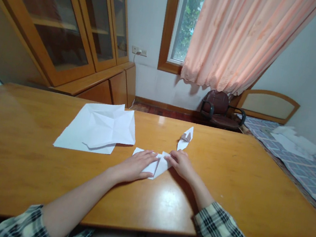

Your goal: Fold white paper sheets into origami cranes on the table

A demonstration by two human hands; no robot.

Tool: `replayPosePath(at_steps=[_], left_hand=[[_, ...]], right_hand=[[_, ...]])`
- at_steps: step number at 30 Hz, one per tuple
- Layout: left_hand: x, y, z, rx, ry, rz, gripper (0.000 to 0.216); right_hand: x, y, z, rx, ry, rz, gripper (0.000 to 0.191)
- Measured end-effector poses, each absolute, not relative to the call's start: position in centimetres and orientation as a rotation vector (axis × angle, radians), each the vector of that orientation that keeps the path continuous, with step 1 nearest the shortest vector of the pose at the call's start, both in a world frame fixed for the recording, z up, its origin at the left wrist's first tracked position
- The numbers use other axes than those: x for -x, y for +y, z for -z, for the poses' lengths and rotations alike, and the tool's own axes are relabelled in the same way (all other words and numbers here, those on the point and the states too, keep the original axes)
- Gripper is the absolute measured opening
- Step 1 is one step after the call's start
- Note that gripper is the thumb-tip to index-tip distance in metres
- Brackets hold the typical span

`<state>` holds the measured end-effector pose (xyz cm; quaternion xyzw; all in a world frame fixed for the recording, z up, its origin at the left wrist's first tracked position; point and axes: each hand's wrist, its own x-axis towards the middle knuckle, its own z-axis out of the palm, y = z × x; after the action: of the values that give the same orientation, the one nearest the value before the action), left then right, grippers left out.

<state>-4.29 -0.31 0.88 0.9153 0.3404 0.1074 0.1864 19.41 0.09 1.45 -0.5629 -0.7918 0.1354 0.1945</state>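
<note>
A small piece of folded white paper (160,168) lies on the table in front of me, with a crease running down its middle. My left hand (136,165) rests on its left part, fingers stretched out and pressing it to the tabletop. At the paper's right corner my right hand (181,163) is closed, with thumb and fingertips on the edge. Just beyond my right hand lies a finished folded paper piece (185,139), pointed at both ends with a darker raised middle. The paper under my fingers is partly hidden.
Left of my hands, a creased white sheet (112,127) lies over a flat white sheet (67,136) on the wooden table (34,171). Beyond the table stand a glass-fronted cabinet (95,63) and a brown armchair (220,107). A bed (296,163) is at the right.
</note>
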Motion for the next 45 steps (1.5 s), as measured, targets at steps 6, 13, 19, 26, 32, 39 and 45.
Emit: replayPosePath(at_steps=[6, 13, 19, 26, 32, 39, 45], left_hand=[[4.5, -0.1, -1.2, -2.555, 0.917, -0.355, 0.052], [4.8, 0.3, -1.0, -2.431, 0.935, -0.436, 0.054], [4.8, 0.7, -0.5, -2.480, 0.863, -0.342, 0.059], [4.0, 0.2, -0.5, -2.555, 0.962, -0.316, 0.054], [3.8, -0.3, -0.2, -2.604, 1.037, -0.312, 0.059], [3.6, -0.4, -0.4, -2.566, 1.078, -0.277, 0.067], [3.7, -0.3, -0.4, -2.557, 1.066, -0.223, 0.071]], right_hand=[[-18.4, 0.1, -1.1, 1.679, -2.212, -0.339, 0.023], [-17.9, -0.1, -1.1, 1.710, -2.274, -0.250, 0.018], [-17.6, -0.2, -1.0, 1.710, -2.308, -0.206, 0.017], [-17.4, -0.6, -0.8, 1.735, -2.260, -0.066, 0.020], [-17.5, -1.7, -1.3, 1.637, -2.178, 0.085, 0.039], [-18.3, -2.5, -0.3, 1.545, -2.256, 0.079, 0.066], [-19.9, -2.0, -0.3, 1.756, -2.164, 0.173, 0.063]])
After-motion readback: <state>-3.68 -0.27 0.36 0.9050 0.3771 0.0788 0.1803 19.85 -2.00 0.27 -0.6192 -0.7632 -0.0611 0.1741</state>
